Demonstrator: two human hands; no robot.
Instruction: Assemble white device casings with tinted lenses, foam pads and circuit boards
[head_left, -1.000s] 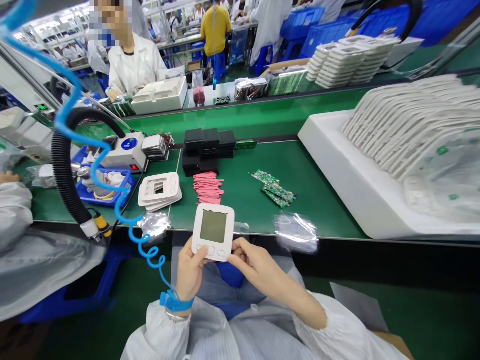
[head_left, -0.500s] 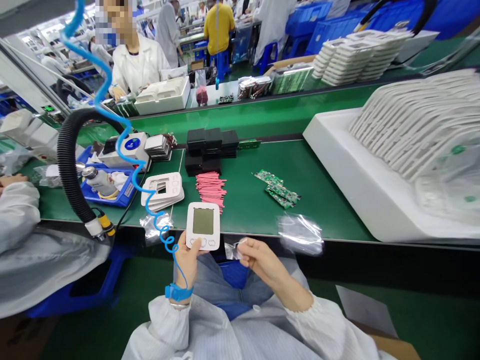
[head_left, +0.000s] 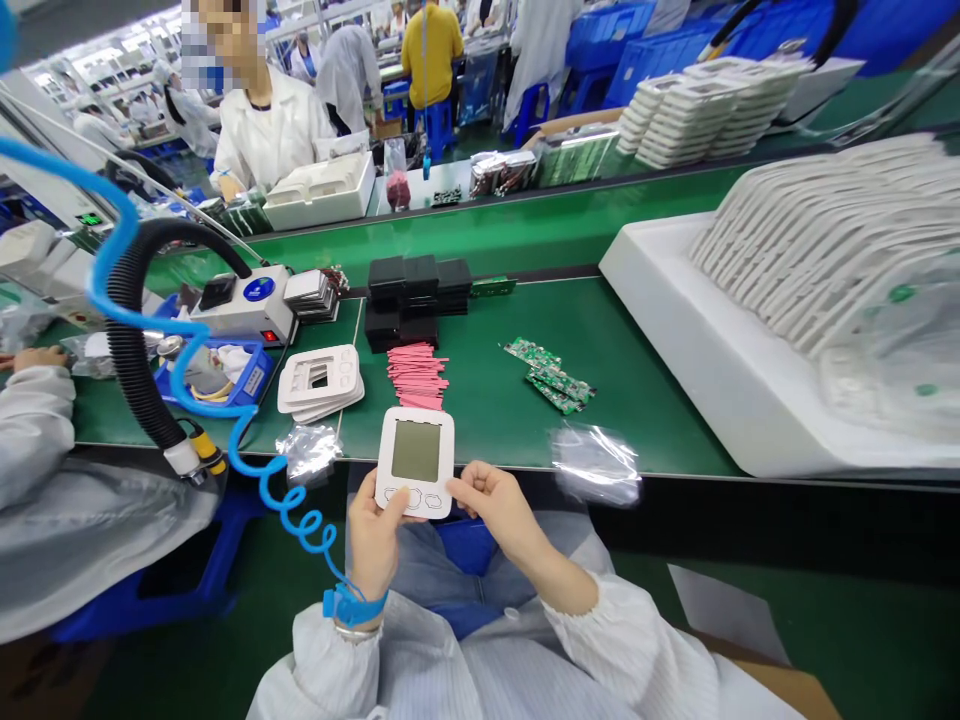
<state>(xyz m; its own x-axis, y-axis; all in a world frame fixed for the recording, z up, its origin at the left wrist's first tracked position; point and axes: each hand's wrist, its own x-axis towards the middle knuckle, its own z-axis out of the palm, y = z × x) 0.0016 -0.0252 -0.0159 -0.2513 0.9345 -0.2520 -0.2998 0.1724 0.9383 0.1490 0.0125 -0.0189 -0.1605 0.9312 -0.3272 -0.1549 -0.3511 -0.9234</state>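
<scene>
Right fingertips (head_left: 454, 487) partly hidden, contact unclear.

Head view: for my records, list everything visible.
Display unit: one, white, front centre
Strips: many, pink, beyond unit
Blocks: several, black, behind strips
Frames: several, white, left of strips
Circuit boards: several, green, right of strips
Foam box: one, white, right
Panels: many, white, in box
Plastic: two bunches, clear, front edge
Device: one, white, rear left
Hose: one, black, left
Tray: one, blue, left
Bench: one, green, centre
Cord: one, blue, to wristband
Workers: several, mostly white-coated, background
Left hand: one, bare, holding unit
Right hand: one, bare, by unit
</scene>
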